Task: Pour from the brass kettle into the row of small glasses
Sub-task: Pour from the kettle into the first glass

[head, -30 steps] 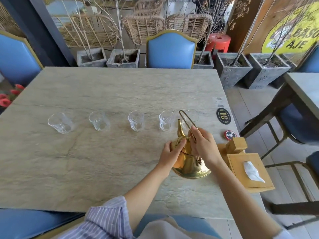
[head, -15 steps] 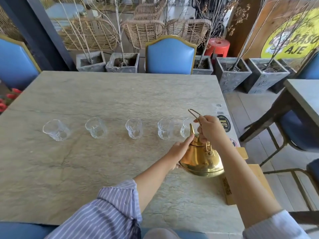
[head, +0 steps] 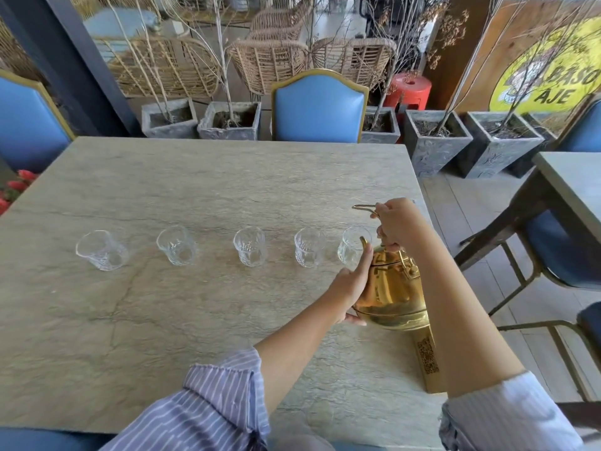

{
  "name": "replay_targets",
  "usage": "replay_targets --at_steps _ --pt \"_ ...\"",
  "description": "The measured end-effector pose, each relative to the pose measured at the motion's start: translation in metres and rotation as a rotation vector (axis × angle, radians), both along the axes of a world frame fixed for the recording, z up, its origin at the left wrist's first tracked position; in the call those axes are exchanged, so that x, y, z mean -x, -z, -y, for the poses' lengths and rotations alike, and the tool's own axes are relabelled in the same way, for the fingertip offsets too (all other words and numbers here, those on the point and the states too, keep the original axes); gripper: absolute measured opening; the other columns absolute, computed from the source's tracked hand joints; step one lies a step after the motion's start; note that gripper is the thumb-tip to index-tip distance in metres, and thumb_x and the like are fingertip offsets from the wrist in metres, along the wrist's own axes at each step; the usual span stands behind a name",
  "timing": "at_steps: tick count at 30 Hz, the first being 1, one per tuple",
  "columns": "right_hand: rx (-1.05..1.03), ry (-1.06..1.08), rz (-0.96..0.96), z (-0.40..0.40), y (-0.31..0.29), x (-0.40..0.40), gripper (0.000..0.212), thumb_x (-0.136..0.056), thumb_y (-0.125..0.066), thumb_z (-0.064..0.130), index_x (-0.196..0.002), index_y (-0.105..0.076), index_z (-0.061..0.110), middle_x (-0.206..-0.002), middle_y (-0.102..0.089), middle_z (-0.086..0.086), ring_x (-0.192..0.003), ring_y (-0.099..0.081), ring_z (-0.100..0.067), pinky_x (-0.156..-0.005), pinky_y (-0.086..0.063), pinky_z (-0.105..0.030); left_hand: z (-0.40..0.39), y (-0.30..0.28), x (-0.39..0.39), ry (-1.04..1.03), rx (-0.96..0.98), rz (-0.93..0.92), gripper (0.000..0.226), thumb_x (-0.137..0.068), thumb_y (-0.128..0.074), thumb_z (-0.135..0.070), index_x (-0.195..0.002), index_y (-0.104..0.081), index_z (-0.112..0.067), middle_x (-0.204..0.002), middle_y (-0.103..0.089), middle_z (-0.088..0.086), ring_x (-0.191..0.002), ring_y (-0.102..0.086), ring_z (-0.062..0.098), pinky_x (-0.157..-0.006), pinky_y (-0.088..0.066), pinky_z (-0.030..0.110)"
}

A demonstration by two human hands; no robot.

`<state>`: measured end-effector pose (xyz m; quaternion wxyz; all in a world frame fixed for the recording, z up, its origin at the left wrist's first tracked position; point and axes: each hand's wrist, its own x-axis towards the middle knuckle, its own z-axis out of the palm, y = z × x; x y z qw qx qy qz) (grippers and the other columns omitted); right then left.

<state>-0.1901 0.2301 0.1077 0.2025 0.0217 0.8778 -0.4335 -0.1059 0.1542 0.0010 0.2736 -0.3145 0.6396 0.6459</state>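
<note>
A shiny brass kettle [head: 392,294] is held just above the stone table [head: 201,190], its spout tip beside the rightmost small glass [head: 351,247]. My right hand [head: 395,224] grips the kettle's wire handle from above. My left hand [head: 353,283] presses against the kettle's left side, forefinger stretched up along the spout. Several clear small glasses stand in a row across the table; the others include one at far left [head: 102,250], another [head: 177,245], a middle one [head: 250,250] and one [head: 309,247] beside the rightmost. All look empty.
A wooden box [head: 427,362] with a QR code lies under my right forearm at the table's right edge. A blue chair [head: 320,107] stands behind the table, another chair [head: 27,125] at far left. A second table [head: 572,180] and chairs stand to the right.
The kettle has been carried up and to the right, from the near table area to the rightmost glass. Both hands went with it; my left hand now braces its side.
</note>
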Motion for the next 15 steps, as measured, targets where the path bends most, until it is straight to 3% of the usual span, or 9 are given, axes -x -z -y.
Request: replay_targets --at_steps 4,8,15 --pt "-0.087 -0.038 -0.030 0.000 -0.008 0.002 0.029 -0.102 -0.037 0.020 -0.096 -0.059 0.002 -0.061 -0.052 -0.010 -0.046 -0.048 -0.021 -0.047 -0.041 -0.026 -0.006 -0.006 -0.002 -0.022 -0.058 -0.018 0.167 -0.011 -0.034 -0.116 -0.148 -0.053 -0.023 -0.135 -0.070 0.009 -0.117 -0.070 0.031 -0.045 -0.063 0.035" --pt "-0.077 -0.040 0.000 -0.002 -0.013 0.003 0.039 -0.104 -0.038 0.016 -0.108 -0.061 -0.015 -0.055 -0.048 -0.012 -0.042 -0.043 -0.022 -0.047 -0.038 -0.029 -0.012 -0.012 -0.005 -0.019 -0.098 -0.052 0.168 -0.012 -0.038 -0.116 -0.150 -0.051 -0.020 -0.130 -0.074 0.011 -0.105 -0.078 0.032 -0.050 -0.065 0.038" --pt "-0.135 -0.064 -0.009 -0.006 -0.033 -0.001 0.036 -0.104 -0.038 0.019 -0.105 -0.061 -0.008 -0.059 -0.050 -0.013 -0.045 -0.046 -0.023 -0.047 -0.039 -0.029 -0.019 -0.028 -0.011 -0.007 -0.141 -0.099 0.165 -0.015 -0.039 -0.115 -0.149 -0.051 -0.019 -0.128 -0.075 0.013 -0.103 -0.080 0.034 -0.057 -0.068 0.041"
